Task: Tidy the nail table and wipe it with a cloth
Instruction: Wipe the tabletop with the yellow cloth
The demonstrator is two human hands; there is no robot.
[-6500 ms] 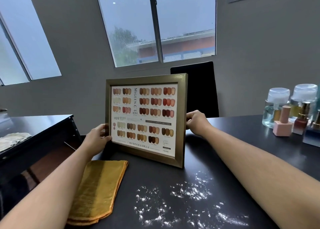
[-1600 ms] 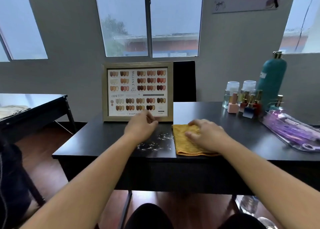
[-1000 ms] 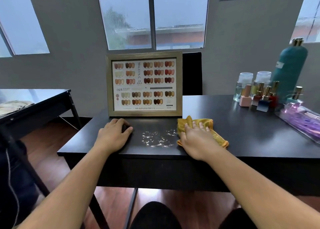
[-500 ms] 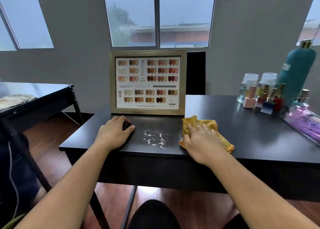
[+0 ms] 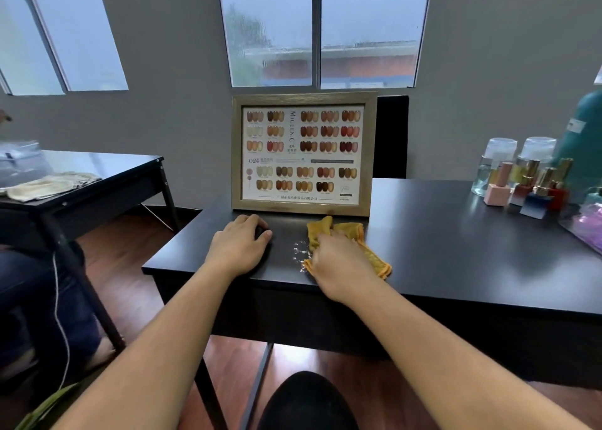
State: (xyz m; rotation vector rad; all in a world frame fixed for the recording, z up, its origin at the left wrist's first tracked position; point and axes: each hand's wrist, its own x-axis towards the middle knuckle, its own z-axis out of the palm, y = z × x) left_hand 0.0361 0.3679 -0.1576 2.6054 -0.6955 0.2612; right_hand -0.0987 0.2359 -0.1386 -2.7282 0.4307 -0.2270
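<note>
On the black nail table [image 5: 456, 234] my right hand [image 5: 338, 263] lies on a yellow cloth [image 5: 374, 260], fingers bent and bunching its far end near the front edge. Just left of the cloth is a small patch of white powder [image 5: 298, 250]. My left hand [image 5: 239, 247] rests on the tabletop to the left of the powder, fingers loosely curled and holding nothing. A framed nail colour chart [image 5: 303, 156] stands upright right behind both hands.
Nail polish bottles and two clear pump bottles [image 5: 521, 182] cluster at the far right beside a teal bottle [image 5: 586, 156] and a purple tray [image 5: 586, 227]. A black chair [image 5: 391, 136] stands behind the table. A second black table [image 5: 97, 175] with a pale cloth is left.
My right hand has pushed the cloth leftward over the powder, and the white patch has shrunk. The cloth has bunched up more. My left hand has stayed where it was.
</note>
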